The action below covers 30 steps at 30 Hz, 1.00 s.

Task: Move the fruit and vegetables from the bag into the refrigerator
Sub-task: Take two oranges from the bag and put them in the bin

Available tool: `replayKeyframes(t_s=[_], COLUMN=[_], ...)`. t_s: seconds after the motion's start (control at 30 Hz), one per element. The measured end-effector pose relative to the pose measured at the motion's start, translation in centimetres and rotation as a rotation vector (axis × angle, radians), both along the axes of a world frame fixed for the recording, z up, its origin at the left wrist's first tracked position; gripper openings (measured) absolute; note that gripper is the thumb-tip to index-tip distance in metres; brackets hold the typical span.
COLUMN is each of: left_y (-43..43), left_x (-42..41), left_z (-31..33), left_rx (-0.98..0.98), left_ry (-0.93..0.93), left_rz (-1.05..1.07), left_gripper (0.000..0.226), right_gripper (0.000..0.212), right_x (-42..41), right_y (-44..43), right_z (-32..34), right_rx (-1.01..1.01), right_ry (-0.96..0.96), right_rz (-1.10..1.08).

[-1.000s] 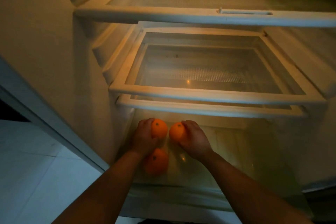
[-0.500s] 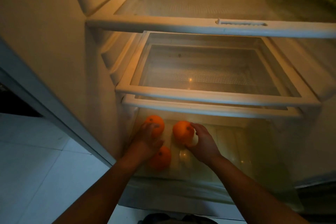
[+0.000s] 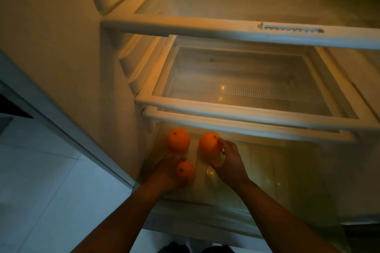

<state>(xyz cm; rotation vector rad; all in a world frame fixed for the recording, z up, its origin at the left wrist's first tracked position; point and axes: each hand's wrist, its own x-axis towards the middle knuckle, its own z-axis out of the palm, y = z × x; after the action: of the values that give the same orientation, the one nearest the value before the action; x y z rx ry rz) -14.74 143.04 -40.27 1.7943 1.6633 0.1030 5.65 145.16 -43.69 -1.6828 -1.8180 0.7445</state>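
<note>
Both hands are down in the bottom drawer [image 3: 267, 172] of the refrigerator [image 3: 115, 68]. The left hand [image 3: 165, 172] cups the near orange [image 3: 186, 171], fingers curled over and under it, tight against the drawer's left wall. Beyond it sits the far left orange [image 3: 178, 139], free of any hand, just under the overhanging shelf rim [image 3: 246, 124]. The right hand [image 3: 230, 162] holds the far right orange [image 3: 209, 145] from its right side, a fingertip on top and the thumb below. The oranges are crowded left with narrow gaps between them; the drawer floor to the right lies wide open.
</note>
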Motion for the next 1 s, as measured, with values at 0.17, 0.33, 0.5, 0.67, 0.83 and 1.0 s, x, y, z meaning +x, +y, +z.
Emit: replayKeyframes(t_s=[0.17, 0.33, 0.5, 0.67, 0.83, 1.0], left_y=[0.9, 0.8, 0.6, 0.5, 0.4, 0.0], left_x=[0.2, 0.3, 0.2, -0.1, -0.4, -0.3], left_z=[-0.4, -0.5, -0.1, -0.2, -0.7, -0.5], left_rx=[0.037, 0.034, 0.014, -0.019, 0.008, 0.059], left_ry=[0.023, -0.044, -0.053, -0.076, -0.073, -0.052], left_rz=[0.074, 0.201, 0.230, 0.204, 0.144, 0.112], left_gripper=[0.054, 0.048, 0.061, 0.061, 0.059, 0.059], right_gripper=[0.069, 0.061, 0.069, 0.064, 0.069, 0.071], right_x=[-0.1, -0.7, -2.7, -2.7, -1.5, -0.3], right_y=[1.3, 1.9, 2.3, 2.1, 1.1, -1.0], right_z=[-0.2, -0.2, -0.3, 0.1, 1.0, 1.6], right_rx=[-0.007, 0.008, 0.023, -0.019, -0.012, -0.070], right_ry=[0.010, 0.075, 0.212, 0.142, 0.043, -0.014], right_rz=[-0.066, -0.082, -0.033, 0.005, 0.043, 0.053])
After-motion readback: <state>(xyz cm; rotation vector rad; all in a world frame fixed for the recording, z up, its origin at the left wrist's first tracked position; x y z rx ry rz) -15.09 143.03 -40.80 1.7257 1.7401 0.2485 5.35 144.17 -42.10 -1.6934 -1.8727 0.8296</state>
